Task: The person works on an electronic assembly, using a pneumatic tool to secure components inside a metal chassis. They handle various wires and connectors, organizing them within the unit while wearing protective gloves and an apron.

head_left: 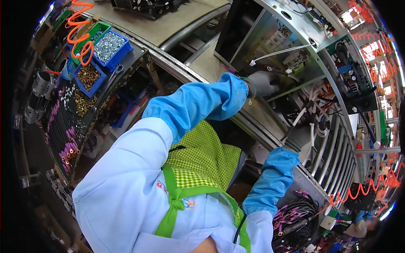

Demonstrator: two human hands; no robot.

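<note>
and there it was, the open metal cabinet [301, 31], standing at the far right of the person, its inside crowded with wiring and small parts. the left hand [264, 82], in a grey glove, was in at the cabinet's near side, just beside the wires; its fingers were partly lost among them, so how far they were open, or whether they had hold of anything, could not be told. a white cable [278, 53] with a small plug crossed the opening just beyond that hand. over to the right hand [298, 137], lower and nearer: gloved too, close by a group of pale leads [310, 91], its fingers too dim to read, so its opening and any grip could not be told either.

right of the cabinet sat a circuit board [346, 69] full of components, and nearer ran a row of metal rollers [333, 156]. both forearms wore blue sleeves [196, 103], above a green checked apron [202, 154].

across on the left (a busy corner, that one) a blue bin [121, 58] brimmed with silver fasteners, a smaller blue tray [99, 86] held brass pieces, and an orange coiled hose [75, 34] dangled over them. nearer lay black cables [63, 130] with pink ends, while a dark cable bundle [310, 230] filled the near right.
</note>
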